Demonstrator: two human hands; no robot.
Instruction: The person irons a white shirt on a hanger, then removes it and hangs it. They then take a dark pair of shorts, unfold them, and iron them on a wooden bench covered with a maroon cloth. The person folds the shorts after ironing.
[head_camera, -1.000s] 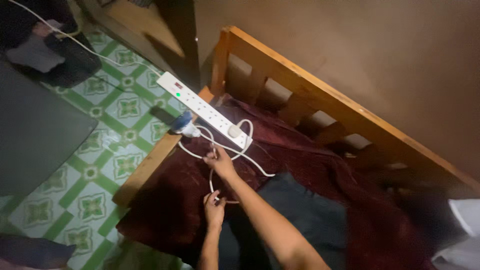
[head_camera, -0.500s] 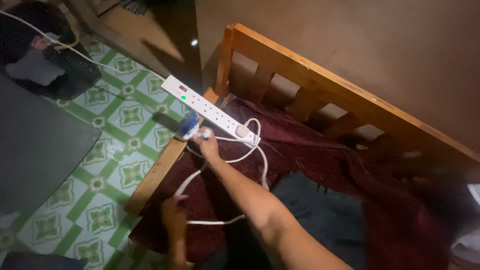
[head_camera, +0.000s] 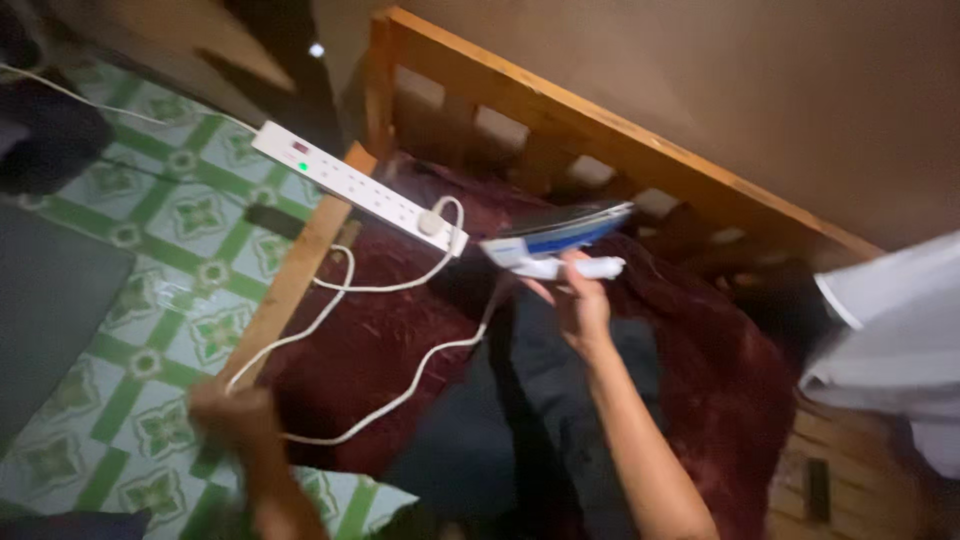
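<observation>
Head view, setting: a wooden bed frame (head_camera: 600, 130) stands against a plain brown wall, with a dark red blanket (head_camera: 700, 370) rumpled over it and a dark garment (head_camera: 530, 400) laid on top. The floor (head_camera: 150, 330) to the left has green and white patterned tiles.

Right hand: the right hand (head_camera: 578, 300) is raised over the blanket, fingers closed around the handle of a blue and white clothes iron (head_camera: 555, 240), which is held tilted with its flat plate facing up and away.

Left hand: the left hand (head_camera: 230, 415) is low at the bed's near edge, blurred, and appears closed on a loop of the white cord (head_camera: 400, 390); the exact grip cannot be made out.

Hands relative to each other: well apart, with the cord strung loosely between them.

Power strip: a long white power strip (head_camera: 350, 185) lies across the bed's corner, with a white plug (head_camera: 432, 222) seated near its right end. The cord runs from that plug in slack curves across the blanket.

What has changed: half a second ago the right hand was at the bed's edge beside the strip, where the iron rested. Now the iron has been lifted clear and carried right, over the garment, and the left hand has drawn the cord out toward the floor side.

Meaning, as a judgement: the iron looks plugged in and freed of its tangle, in position above the garment.

Right edge: a pale cloth (head_camera: 890, 340) fills the corner.
</observation>
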